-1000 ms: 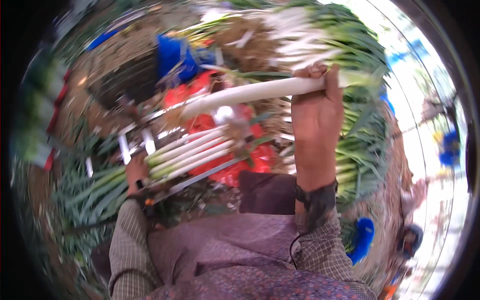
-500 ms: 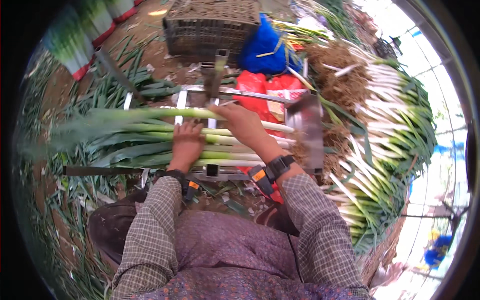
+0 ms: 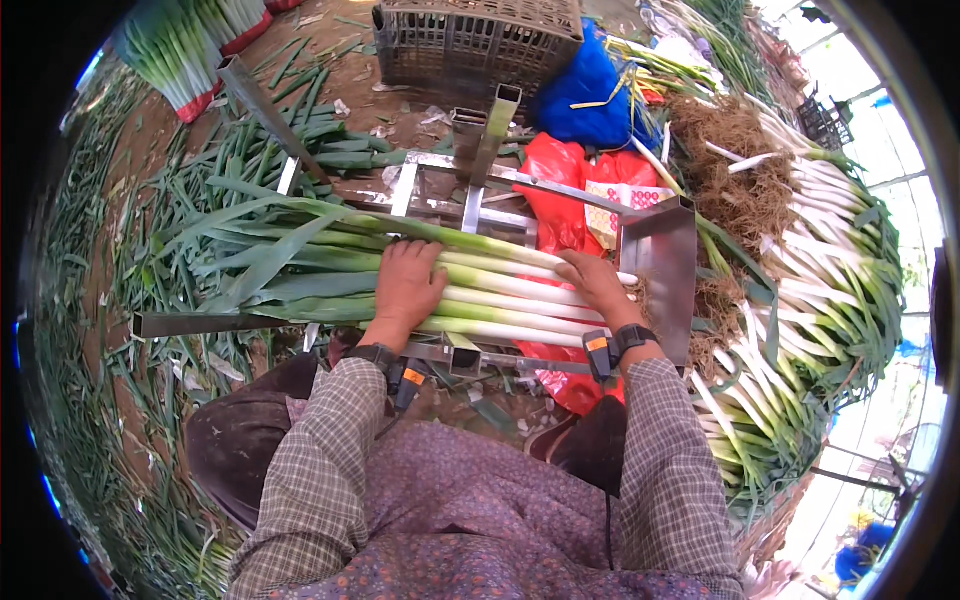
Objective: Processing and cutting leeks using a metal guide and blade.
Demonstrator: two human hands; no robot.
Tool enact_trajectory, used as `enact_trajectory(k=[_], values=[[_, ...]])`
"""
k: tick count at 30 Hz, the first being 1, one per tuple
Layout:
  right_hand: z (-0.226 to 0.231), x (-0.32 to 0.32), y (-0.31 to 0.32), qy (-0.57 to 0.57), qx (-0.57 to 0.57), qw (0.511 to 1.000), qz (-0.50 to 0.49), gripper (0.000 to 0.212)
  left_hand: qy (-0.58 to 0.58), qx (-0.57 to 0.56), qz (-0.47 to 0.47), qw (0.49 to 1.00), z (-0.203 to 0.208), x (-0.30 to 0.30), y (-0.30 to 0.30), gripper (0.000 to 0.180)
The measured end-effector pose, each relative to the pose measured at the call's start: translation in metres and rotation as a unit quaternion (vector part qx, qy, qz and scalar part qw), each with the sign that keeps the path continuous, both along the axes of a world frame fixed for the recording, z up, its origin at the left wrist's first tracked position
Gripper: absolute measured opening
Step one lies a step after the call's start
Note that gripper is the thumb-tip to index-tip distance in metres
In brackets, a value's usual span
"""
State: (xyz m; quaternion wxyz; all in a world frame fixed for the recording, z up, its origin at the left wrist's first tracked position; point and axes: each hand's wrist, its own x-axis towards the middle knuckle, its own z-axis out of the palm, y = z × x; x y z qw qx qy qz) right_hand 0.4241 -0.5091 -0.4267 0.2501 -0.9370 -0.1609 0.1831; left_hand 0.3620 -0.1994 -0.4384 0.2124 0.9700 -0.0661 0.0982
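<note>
A row of leeks (image 3: 500,273) lies across a metal frame (image 3: 405,190), green leaves to the left and white shanks to the right. My left hand (image 3: 408,285) is laid over the middle of the row, its fingers bent across the stalks. Closer to the root ends, my right hand (image 3: 597,280) curls over the white shanks, fingers together. The roots lie by an upright metal plate (image 3: 660,265) at the frame's right end. The undersides of the leeks and parts of my fingertips are hidden.
A big heap of leeks (image 3: 800,300) lies to the right, roots inward. Behind the frame stand a plastic crate (image 3: 475,45), a blue bag (image 3: 590,95) and red bags (image 3: 552,175). Metal posts (image 3: 497,135) rise from the frame. Bundled leeks (image 3: 185,60) stand far left; loose leaves cover the ground.
My right hand has moved right, from the middle of the far leek to the white ends. That leek, blurred by motion before, now lies with the others. The view has shifted somewhat.
</note>
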Motion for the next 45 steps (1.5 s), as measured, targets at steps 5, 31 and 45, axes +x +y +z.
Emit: enact_trajectory(k=[5,31,45], values=[[-0.002,0.002,-0.001,-0.042,0.156,0.986,-0.039,0.027,-0.057,-0.045,-0.026,0.997,-0.006,0.004,-0.002,0.031],[-0.047,-0.005,-0.009,-0.168,0.009,0.985,-0.044,0.026,-0.126,-0.150,-0.037,0.980,0.015,0.036,-0.017,0.032],[0.206,-0.119,-0.210,0.068,0.061,0.983,-0.159,0.039,0.063,0.142,-0.021,0.988,-0.005,0.019,-0.014,0.030]])
